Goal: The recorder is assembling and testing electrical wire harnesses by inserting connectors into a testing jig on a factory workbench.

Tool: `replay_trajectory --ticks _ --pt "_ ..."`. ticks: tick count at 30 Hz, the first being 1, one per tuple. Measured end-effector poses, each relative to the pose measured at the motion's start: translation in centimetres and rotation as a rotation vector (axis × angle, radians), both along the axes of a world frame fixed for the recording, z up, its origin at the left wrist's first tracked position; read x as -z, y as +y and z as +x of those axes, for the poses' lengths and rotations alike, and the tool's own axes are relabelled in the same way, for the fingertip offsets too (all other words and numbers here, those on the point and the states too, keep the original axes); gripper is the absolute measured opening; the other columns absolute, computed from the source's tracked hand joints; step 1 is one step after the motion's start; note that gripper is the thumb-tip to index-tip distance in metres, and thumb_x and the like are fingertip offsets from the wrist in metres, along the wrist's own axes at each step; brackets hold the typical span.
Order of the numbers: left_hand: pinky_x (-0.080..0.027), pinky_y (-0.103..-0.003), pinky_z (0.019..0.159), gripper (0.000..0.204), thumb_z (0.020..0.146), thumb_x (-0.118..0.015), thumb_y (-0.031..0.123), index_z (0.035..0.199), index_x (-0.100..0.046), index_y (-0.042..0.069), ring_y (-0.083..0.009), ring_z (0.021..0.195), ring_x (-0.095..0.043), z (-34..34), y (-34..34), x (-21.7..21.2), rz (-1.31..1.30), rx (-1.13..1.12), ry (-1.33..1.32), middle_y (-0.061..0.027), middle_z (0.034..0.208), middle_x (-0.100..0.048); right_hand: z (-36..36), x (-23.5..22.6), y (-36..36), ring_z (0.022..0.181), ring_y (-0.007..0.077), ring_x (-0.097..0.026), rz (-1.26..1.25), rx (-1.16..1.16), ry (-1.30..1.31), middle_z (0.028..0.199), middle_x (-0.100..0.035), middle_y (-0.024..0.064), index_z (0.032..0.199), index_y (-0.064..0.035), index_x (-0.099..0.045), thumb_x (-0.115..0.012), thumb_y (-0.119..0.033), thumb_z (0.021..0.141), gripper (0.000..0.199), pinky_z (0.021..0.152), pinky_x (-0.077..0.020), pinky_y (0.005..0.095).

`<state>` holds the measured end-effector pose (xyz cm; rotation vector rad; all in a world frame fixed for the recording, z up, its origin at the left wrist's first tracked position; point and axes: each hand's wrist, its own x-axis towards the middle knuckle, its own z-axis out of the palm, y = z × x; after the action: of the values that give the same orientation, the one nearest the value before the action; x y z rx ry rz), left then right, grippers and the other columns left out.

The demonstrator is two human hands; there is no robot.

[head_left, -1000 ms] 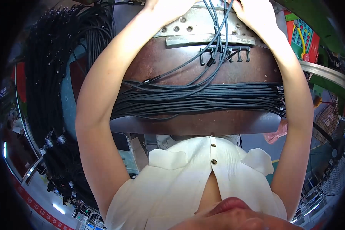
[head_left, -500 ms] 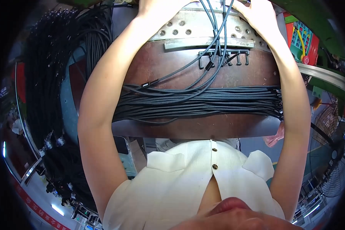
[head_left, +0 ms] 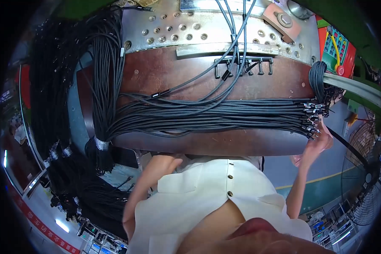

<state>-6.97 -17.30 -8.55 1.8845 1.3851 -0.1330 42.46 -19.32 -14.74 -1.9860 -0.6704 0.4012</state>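
A wide bundle of dark braided cables [head_left: 224, 115] lies across the brown tabletop [head_left: 165, 76]; its metal connector ends [head_left: 312, 108] gather at the right edge. My right hand [head_left: 319, 142] is at those ends, just off the table's right side. Its fingers are curled in, and whatever they hold is hidden. My left hand [head_left: 165, 163] is low at the table's near edge by my shirt, its fingers mostly hidden. Several cables curve up from the bundle over a black pronged holder [head_left: 244, 67] to the metal plate [head_left: 173, 29] at the back.
Thick hanks of dark cable [head_left: 103, 84] hang over the table's left side, one bound with silvery wrap [head_left: 101, 144]. A copper-coloured block with a bolt [head_left: 283, 20] sits on the plate. At the right are a coiled cable [head_left: 317, 78], a metal rail [head_left: 355, 89] and a fan [head_left: 364, 178].
Both hands have come back from the far metal plate. My left hand dropped to the near edge, my right to the cable ends at right. The cables over the holder stay put.
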Motion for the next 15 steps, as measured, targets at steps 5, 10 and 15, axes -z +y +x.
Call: replay_trajectory --ticks 5,10,15 --pt "-0.044 -0.039 0.093 0.030 0.090 -0.055 0.019 0.115 -0.054 0.002 -0.0303 0.103 -0.057 -4.8 -4.3 13.5 0.008 -0.493 -0.033 -0.0168 0.110 -0.061 0.2 17.2 -11.7 0.108 0.0254 -0.055 -0.401 -0.616 -0.053 0.119 -0.058 0.0099 0.124 -0.0070 -0.053 -0.060 -0.018 0.089 0.038 0.095 -0.0429 0.0367" --pt "-0.044 -0.038 0.091 0.028 0.088 -0.057 0.016 0.113 -0.057 0.003 -0.0271 0.102 -0.057 -5.2 -4.5 17.8 0.054 -0.818 -0.399 -0.0140 0.110 -0.061 -3.7 8.2 -4.9 0.099 0.0305 -0.058 -0.373 -0.764 -0.433 0.106 -0.063 0.0148 0.105 -0.0025 -0.062 -0.065 -0.010 0.082 0.025 0.087 -0.0457 0.0416" --pt "-0.044 -0.040 0.091 0.026 0.089 -0.056 0.013 0.113 -0.057 0.004 -0.0252 0.101 -0.057 -5.8 -3.6 18.6 0.209 -0.612 -0.243 -0.0121 0.108 -0.062 -4.2 7.3 -3.0 0.090 0.0357 -0.060 -0.350 -0.776 -0.501 0.094 -0.065 0.0158 0.097 -0.0027 -0.065 -0.064 -0.001 0.077 0.021 0.078 -0.0472 0.0442"
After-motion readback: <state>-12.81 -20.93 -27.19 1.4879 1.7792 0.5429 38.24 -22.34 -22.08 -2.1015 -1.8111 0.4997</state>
